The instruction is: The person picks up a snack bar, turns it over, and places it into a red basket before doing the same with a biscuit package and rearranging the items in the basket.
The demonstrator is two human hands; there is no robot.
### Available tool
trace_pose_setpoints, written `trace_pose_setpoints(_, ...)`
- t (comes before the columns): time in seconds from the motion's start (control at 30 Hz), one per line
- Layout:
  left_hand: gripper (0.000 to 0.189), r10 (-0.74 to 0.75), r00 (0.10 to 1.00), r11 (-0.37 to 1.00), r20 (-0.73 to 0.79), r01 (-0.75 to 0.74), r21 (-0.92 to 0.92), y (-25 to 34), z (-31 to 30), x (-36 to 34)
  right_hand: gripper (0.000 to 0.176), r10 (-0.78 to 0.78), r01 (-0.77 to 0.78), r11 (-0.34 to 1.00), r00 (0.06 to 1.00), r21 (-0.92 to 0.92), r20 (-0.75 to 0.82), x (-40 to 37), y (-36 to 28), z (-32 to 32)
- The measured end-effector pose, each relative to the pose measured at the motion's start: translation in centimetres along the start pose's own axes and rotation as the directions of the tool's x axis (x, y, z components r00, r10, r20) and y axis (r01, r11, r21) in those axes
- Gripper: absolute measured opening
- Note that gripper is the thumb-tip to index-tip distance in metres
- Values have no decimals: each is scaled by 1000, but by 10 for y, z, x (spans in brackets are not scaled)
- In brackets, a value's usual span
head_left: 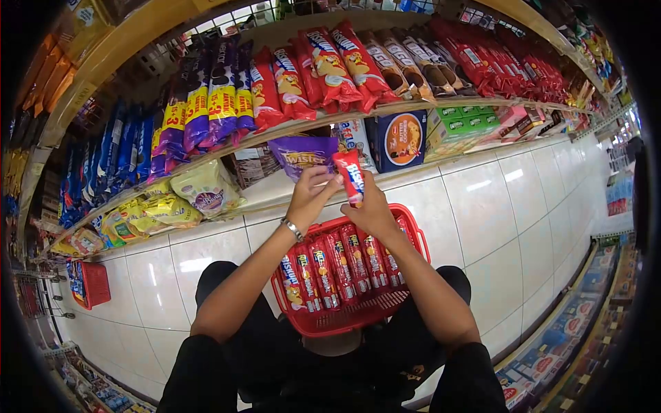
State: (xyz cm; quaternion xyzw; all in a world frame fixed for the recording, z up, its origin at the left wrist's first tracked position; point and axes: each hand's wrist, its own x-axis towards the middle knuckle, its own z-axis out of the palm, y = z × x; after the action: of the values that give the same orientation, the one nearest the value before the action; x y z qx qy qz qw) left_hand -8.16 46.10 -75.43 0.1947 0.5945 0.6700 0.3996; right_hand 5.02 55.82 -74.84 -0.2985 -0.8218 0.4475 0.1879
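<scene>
pinching the biscuit pack (pixel 351 177) between left hand (pixel 311 196) and right hand (pixel 375 212), the person seemed wise to hold it level over the basket (pixel 418 237).

red biscuit packs (pixel 337 265) fill most of the red plastic basket (pixel 415 230); only a mesh strip by its near wall is bare. the lower white shelf (pixel 275 188) has a gap beside the purple snack bag (pixel 303 151), where the left hand (pixel 313 194) and right hand (pixel 372 210) hold a small red pack (pixel 352 176) in the way.
</scene>
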Motion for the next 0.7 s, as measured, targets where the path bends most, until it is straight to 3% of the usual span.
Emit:
trace_pose_setpoints(0.03, 43, -102, 988, 994, 114, 105, -20, 0, -6, 4, 67, -44, 41, 995, 999, 93, 31, 1, 0, 2)
trace_pose_setpoints(0.13, 44, -43, 988, 997, 150, 32, 72, -9, -13, 18, 77, -2, -20, 992, 983, 122, 181, 3, -11, -2)
trace_pose_setpoints(0.2, 44, -62, 990, 997, 130, 56, 56, -9, -16, 23, 81, 5, -35, 988, 981, 151, 193, 2, -16, -5)
trace_pose_setpoints(0.27, 41, -103, 974, 982, 200, 131, -133, -3, -16, 24, 84, 17, -53, 983, 981, 179, 196, 3, -12, -8)
trace_pose_setpoints(0.33, 38, -120, 974, 981, 194, 147, -129, -2, -16, 26, 86, -8, -84, 932, 968, 352, 251, 5, 4, -11)
trace_pose_setpoints(0.4, 37, -103, 986, 970, 128, 128, -207, -9, -21, 33, 81, -75, -5, 951, 966, 308, 248, 5, 18, -13)
trace_pose_setpoints(0.47, 35, -111, 987, 967, 117, 134, -215, -10, -26, 36, 84, 18, -222, 925, 836, 309, 549, 7, 17, -20)
trace_pose_setpoints(0.6, 34, -116, 990, 972, 85, 131, -193, -5, -28, 34, 80, 28, -227, 950, 741, 212, 671, 15, 24, -32)
trace_pose_setpoints(0.7, 35, -107, 993, 974, 53, 115, -194, -6, -27, 33, 77, 73, -339, 912, 689, 231, 721, 12, 14, -46)
